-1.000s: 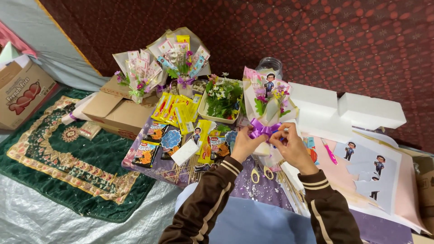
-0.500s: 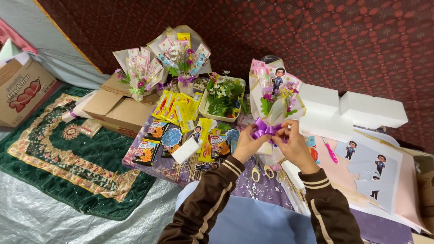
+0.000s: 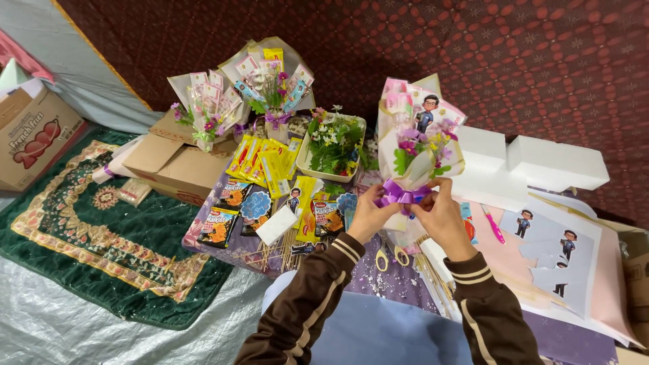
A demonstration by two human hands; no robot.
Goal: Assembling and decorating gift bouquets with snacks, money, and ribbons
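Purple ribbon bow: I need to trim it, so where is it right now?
In the head view the purple ribbon bow sits right of centre, pinched between the left hand and right hand, at the bouquet base.

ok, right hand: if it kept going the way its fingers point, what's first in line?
The right hand points left toward the purple ribbon bow, which it already touches; just past that is the left hand. Depth is unclear from one view.

Purple ribbon (image 3: pixel 400 195), yellow snack packets (image 3: pixel 263 161), green patterned rug (image 3: pixel 101 230).
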